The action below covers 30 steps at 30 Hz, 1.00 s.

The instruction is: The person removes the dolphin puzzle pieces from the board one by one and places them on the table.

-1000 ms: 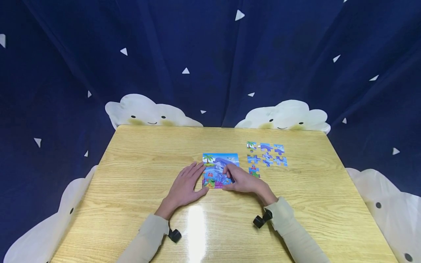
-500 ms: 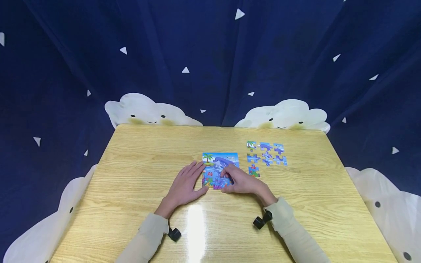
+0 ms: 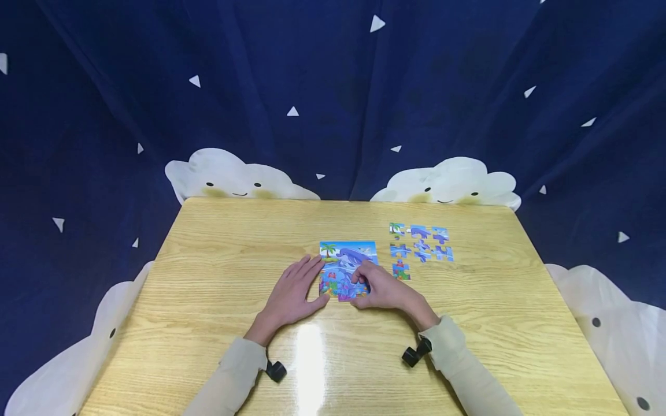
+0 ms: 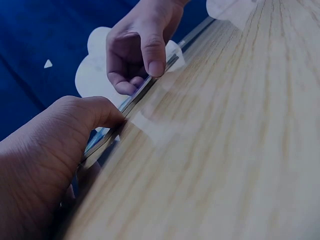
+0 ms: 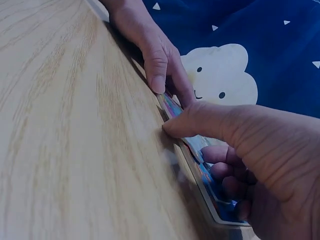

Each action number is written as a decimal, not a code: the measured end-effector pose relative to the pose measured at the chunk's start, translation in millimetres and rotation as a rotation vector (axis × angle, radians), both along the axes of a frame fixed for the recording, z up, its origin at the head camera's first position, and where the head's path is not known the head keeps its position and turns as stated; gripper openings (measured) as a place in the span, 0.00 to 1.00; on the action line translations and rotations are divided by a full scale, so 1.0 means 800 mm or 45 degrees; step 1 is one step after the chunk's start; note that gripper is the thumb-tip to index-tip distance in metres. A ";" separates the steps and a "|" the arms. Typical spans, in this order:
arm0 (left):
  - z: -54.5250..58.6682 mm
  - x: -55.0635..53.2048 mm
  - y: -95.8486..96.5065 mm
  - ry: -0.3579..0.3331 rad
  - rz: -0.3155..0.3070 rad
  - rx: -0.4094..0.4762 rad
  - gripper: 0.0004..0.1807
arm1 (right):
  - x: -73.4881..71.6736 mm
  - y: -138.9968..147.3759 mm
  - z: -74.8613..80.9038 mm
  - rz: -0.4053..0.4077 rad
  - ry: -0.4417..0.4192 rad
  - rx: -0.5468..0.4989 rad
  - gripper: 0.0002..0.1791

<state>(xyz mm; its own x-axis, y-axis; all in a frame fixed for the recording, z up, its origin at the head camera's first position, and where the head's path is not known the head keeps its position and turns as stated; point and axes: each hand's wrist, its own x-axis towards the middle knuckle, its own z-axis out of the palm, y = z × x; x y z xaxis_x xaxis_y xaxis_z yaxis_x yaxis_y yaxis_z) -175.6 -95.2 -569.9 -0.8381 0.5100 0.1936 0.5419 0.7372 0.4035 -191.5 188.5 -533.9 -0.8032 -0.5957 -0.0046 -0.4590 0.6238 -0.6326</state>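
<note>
A dolphin picture puzzle [image 3: 356, 247] lies flat on the table, in front of the person. My left hand [image 3: 293, 292] rests along its left side with fingers extended, the thumb at the lower left corner; in the left wrist view that thumb [image 4: 107, 111] presses by the puzzle's edge. With thumb and curled fingers, my right hand [image 3: 382, 286] pinches a pink and blue puzzle piece [image 3: 346, 293] at the bottom middle. This piece juts slightly past the lower edge. In the right wrist view, the thumb [image 5: 187, 122] sits at the near edge, other fingers curled over the picture.
Several loose puzzle pieces [image 3: 420, 232] lie in rows on the table [image 3: 250, 231], right of the puzzle. A dark blue curtain [image 3: 333, 86] with white clouds hangs behind the table. Each wrist carries a small black camera [image 3: 411, 355].
The pinched piece has shifted slightly toward the person, from flush with the puzzle's lower edge to jutting past it. The left hand stays in place.
</note>
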 end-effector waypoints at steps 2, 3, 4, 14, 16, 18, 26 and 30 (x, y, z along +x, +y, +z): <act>0.000 0.000 0.000 -0.002 -0.001 0.000 0.47 | 0.001 0.002 -0.001 0.001 0.021 0.008 0.21; 0.000 0.000 0.001 -0.002 -0.002 0.003 0.47 | 0.001 0.003 -0.001 0.001 0.030 0.011 0.21; 0.000 0.000 0.001 -0.001 -0.003 0.003 0.47 | 0.002 0.004 -0.002 0.000 0.037 0.009 0.21; -0.004 -0.001 0.001 0.020 -0.002 0.006 0.47 | 0.006 0.026 0.002 -0.055 0.063 -0.124 0.21; -0.003 -0.001 0.001 0.007 -0.001 0.000 0.47 | 0.007 0.032 0.002 -0.077 0.065 -0.149 0.21; -0.002 -0.001 0.001 -0.011 0.003 -0.016 0.47 | 0.008 0.039 0.002 -0.099 0.070 -0.166 0.21; -0.002 -0.001 0.001 -0.026 0.013 -0.034 0.47 | 0.008 0.062 0.002 -0.157 0.157 -0.215 0.23; -0.003 0.000 0.002 0.002 0.010 -0.012 0.47 | 0.009 0.072 0.001 -0.183 0.184 -0.246 0.23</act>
<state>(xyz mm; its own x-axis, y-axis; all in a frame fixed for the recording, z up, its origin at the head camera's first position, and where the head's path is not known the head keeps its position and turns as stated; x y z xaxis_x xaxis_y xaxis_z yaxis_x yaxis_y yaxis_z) -176.0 -93.9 -572.0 -0.8415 0.5056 0.1902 0.5371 0.7452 0.3952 -184.6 246.1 -533.3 -0.8635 -0.4543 0.2190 -0.4689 0.5632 -0.6804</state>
